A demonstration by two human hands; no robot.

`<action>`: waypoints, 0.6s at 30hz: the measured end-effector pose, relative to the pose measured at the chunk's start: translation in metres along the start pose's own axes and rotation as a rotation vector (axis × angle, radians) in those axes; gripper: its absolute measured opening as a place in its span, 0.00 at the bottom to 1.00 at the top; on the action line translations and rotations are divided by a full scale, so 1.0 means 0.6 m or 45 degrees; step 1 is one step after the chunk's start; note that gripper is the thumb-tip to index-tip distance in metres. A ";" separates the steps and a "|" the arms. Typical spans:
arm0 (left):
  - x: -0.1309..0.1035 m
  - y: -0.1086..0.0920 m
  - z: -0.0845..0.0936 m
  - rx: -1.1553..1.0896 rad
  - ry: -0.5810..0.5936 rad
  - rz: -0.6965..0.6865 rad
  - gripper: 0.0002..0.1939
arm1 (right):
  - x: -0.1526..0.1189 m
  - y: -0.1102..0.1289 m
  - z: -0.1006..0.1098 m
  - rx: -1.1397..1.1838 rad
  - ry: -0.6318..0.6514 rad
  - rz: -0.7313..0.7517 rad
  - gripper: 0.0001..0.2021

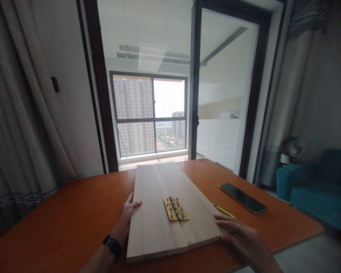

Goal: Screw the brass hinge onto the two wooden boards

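Note:
Two pale wooden boards (156,227) lie flat side by side, with a seam running between them. A brass hinge (176,209) sits across that seam, its knuckle along the join and several dark screw heads showing in its leaves. My left hand (130,210) grips the left edge of the boards, thumb on top and the other fingers mostly hidden by the edge. At the near right corner, my right hand (238,235) holds the right edge, its fingers against the side and a ring on one finger.
An orange-brown table (96,201) carries the boards. To their right lie a thin yellow tool (225,211), partly hidden, and a dark phone (243,198). Beyond the table stand a sliding glass door (224,94), a grey curtain (19,94) and a teal sofa (318,185).

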State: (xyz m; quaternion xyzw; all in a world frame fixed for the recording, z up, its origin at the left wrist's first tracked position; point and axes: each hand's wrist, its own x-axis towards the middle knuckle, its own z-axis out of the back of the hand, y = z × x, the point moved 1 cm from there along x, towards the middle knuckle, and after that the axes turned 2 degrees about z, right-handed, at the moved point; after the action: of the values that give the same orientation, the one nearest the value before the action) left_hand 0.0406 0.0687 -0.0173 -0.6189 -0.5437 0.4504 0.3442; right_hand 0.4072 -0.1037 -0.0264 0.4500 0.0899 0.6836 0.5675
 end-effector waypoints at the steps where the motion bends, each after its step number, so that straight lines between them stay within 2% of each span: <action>1: -0.003 0.002 -0.010 0.000 0.028 -0.008 0.36 | -0.002 -0.005 0.004 -0.004 -0.001 -0.020 0.14; 6: -0.031 0.005 -0.046 0.028 0.150 -0.052 0.39 | -0.015 -0.014 0.021 -0.048 0.087 -0.038 0.13; 11: -0.045 -0.004 -0.048 0.094 0.175 -0.024 0.39 | -0.016 -0.018 0.049 -0.152 0.085 0.101 0.13; 15: -0.046 -0.009 -0.043 0.115 0.147 0.019 0.39 | 0.018 -0.023 0.064 -0.465 0.013 0.074 0.14; 18: -0.050 -0.008 -0.044 0.104 0.146 0.010 0.39 | 0.053 -0.030 0.057 -0.622 0.213 -0.079 0.18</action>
State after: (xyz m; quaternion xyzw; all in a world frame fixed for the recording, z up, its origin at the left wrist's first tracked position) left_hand 0.0633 0.0416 0.0019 -0.6312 -0.5019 0.4375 0.3979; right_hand 0.4458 -0.0838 -0.0015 0.2385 -0.0176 0.7022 0.6706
